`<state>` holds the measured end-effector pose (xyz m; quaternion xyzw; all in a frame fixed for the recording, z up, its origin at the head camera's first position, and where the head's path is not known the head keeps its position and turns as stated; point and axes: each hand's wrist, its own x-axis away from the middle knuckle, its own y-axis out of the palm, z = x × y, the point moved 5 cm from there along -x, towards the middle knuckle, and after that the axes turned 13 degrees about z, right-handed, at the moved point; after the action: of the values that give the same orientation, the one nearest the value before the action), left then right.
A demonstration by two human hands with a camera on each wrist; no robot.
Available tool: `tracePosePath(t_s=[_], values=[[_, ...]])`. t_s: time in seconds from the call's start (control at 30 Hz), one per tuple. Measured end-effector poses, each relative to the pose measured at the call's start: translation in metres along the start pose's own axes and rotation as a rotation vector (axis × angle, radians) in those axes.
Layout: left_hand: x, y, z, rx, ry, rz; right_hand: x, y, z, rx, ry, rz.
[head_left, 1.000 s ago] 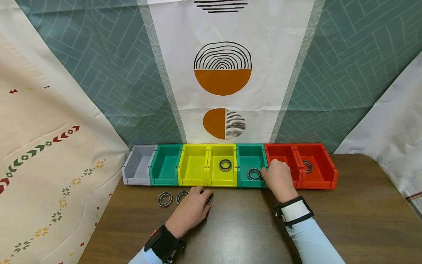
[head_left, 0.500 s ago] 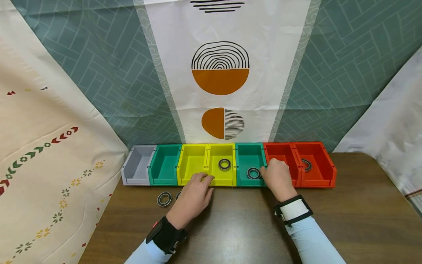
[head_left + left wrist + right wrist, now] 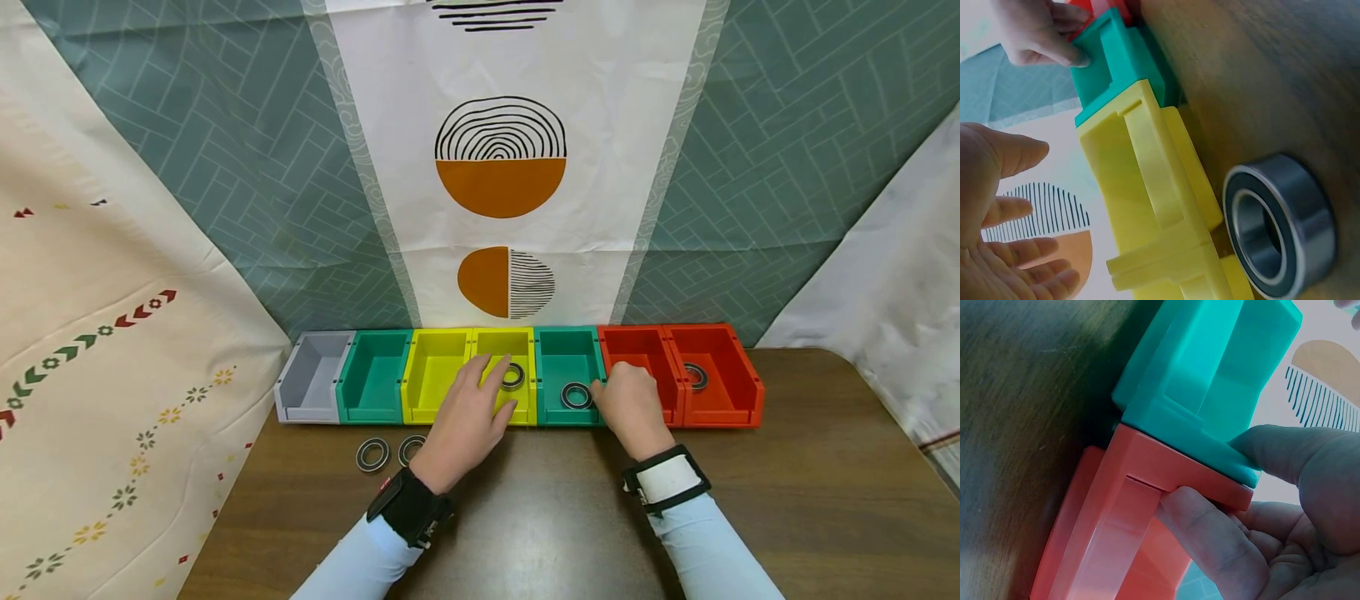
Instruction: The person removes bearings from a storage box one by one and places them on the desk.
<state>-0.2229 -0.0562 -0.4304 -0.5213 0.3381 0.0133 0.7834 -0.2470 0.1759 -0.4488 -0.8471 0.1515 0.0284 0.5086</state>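
Note:
Over the right-hand yellow storage bin (image 3: 498,408) hovers my left hand (image 3: 467,421), its fingers loosely spread and holding nothing. A ball bearing (image 3: 521,380) lies inside that bin, partly covered by the fingertips. Below the left hand, a bearing (image 3: 1313,215) on the table shows in the left wrist view; the hand hides it from the head view. My right hand (image 3: 632,408) pinches the adjoining walls of a green bin (image 3: 1175,406) and a red bin (image 3: 1113,506), thumb on the green side and index finger on the red. Another bearing (image 3: 565,396) lies in the green bin.
Two bearings, the left one (image 3: 361,456) in full sight, lie on the wooden table (image 3: 540,533). The bin row continues left with a green bin (image 3: 372,408) and a grey bin (image 3: 309,408). The far-right red bin (image 3: 731,400) holds a bearing. Patterned cloth hangs behind.
My left hand has moved forward and right from a bearing on the table to above the yellow bin, its fingers opening out. The right hand has stayed at the bin walls.

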Motion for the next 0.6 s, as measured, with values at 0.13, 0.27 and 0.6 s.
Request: tracePosePath(t_s=[0.13, 0.27, 0.6], values=[[-0.008, 0.007, 0.003, -0.006, -0.015, -0.010, 0.000, 0.000, 0.001, -0.004, -0.001, -0.001], [-0.016, 0.016, 0.005, 0.016, -0.042, -0.025, 0.000, 0.000, 0.001, -0.006, 0.001, -0.002], [-0.022, 0.043, 0.005, 0.035, -0.115, -0.123, 0.000, 0.000, 0.001, -0.015, 0.016, 0.002]])
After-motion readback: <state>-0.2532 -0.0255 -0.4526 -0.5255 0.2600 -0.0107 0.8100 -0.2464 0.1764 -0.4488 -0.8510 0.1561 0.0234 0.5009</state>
